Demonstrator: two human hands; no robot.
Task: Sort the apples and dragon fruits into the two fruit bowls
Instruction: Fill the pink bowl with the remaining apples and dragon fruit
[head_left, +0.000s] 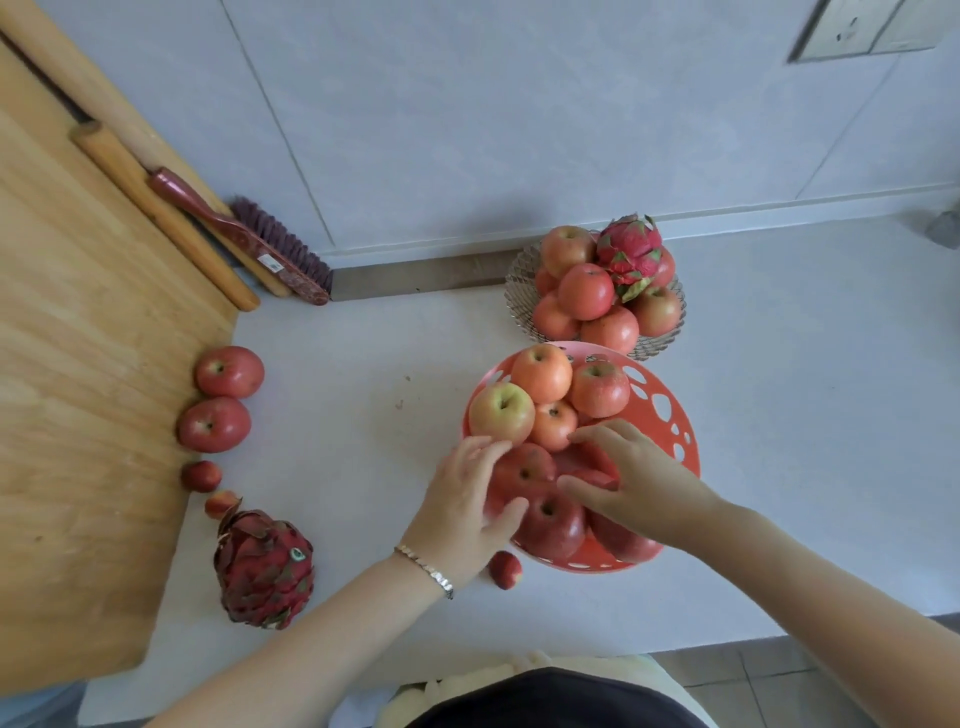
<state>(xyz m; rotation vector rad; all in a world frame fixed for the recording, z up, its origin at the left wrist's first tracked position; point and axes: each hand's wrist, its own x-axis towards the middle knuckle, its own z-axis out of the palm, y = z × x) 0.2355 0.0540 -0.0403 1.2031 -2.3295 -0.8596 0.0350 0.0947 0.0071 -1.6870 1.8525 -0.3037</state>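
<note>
A: Where are the hands?

B: Both at the red bowl (605, 564), near-centre on the surface (363, 415). Left hand (467, 506), w/ a bracelet (426, 569) on the wrist, lies spread over a dark red apple (522, 470) at the bowl's near-left edge. Fingers are almost straight and the thumb is splayed: touching, not clamping.

A: And the right hand?

B: Right hand (636, 480) reaches in from the right, fingers curled over a red fruit low in the bowl. Can't tell if it's gripped.

A: Other fruit?

B: The red bowl's piled w/ apples. The glass bowl (519, 291), just beyond it, holds apples w/ a dragon fruit (628, 249) on top. A second dragon fruit (265, 569) lies near-left by the wooden board (78, 389). Two apples (229, 371) sit farther along the board's edge, well apart from both bowls.
</note>
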